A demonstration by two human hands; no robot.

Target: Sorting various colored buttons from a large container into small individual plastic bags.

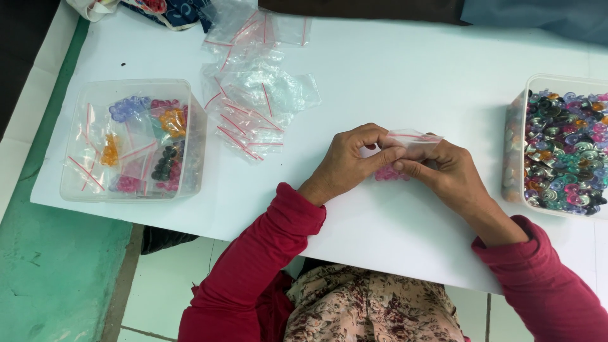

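while pinched by both hands (399, 161), small bag (415, 140)

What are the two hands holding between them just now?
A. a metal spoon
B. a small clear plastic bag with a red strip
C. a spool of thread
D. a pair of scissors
B: the left hand and right hand pinch a small clear bag with a red strip, pink pieces showing beneath.

Around the left hand (351, 161) and right hand (443, 171), which pinch a small clear bag (415, 140), bare white table (392, 82) lies open ahead. Left of the grip a heap of empty bags (253, 101) and a clear tub (133, 139) block; right, a button-filled tub (560, 149) stands near.
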